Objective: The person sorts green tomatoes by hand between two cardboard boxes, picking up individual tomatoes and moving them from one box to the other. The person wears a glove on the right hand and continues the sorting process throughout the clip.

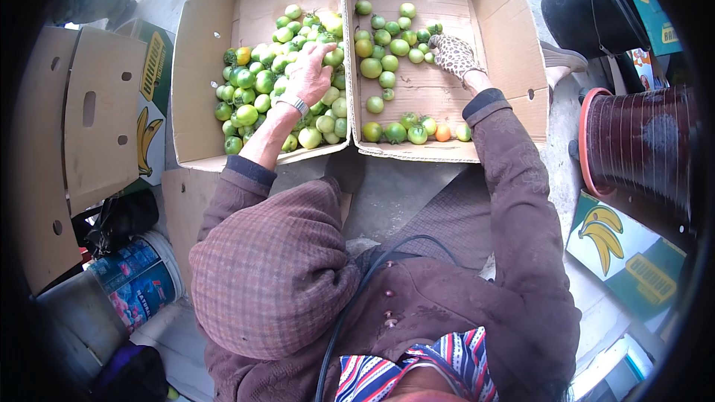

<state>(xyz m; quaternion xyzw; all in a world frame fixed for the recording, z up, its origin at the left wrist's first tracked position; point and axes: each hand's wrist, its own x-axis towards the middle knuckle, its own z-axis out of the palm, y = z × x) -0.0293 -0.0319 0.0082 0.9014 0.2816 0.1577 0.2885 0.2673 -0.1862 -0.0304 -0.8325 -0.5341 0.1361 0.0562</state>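
Two cardboard boxes stand side by side before me. Many green tomatoes [246, 79] are heaped in the left box [199, 89], a few of them yellowish. My left hand [309, 77], bare with a metal watch at the wrist, is over this heap, its fingers apart and touching tomatoes. Fewer tomatoes [371, 67] lie spread in the right box [505, 28]. A row along its near wall includes an orange tomato [442, 133]. My right hand [453, 57], in a leopard-print glove, reaches in beside small green tomatoes; its fingertips are partly hidden, so its grip is unclear.
Banana cartons stand at left [103, 117] and right [625, 257]. On the right are a black bucket [586, 11] and a dark red ribbed container [642, 142]. A printed plastic pail [139, 279] lies at lower left. A dark cable [357, 296] crosses my jacket.
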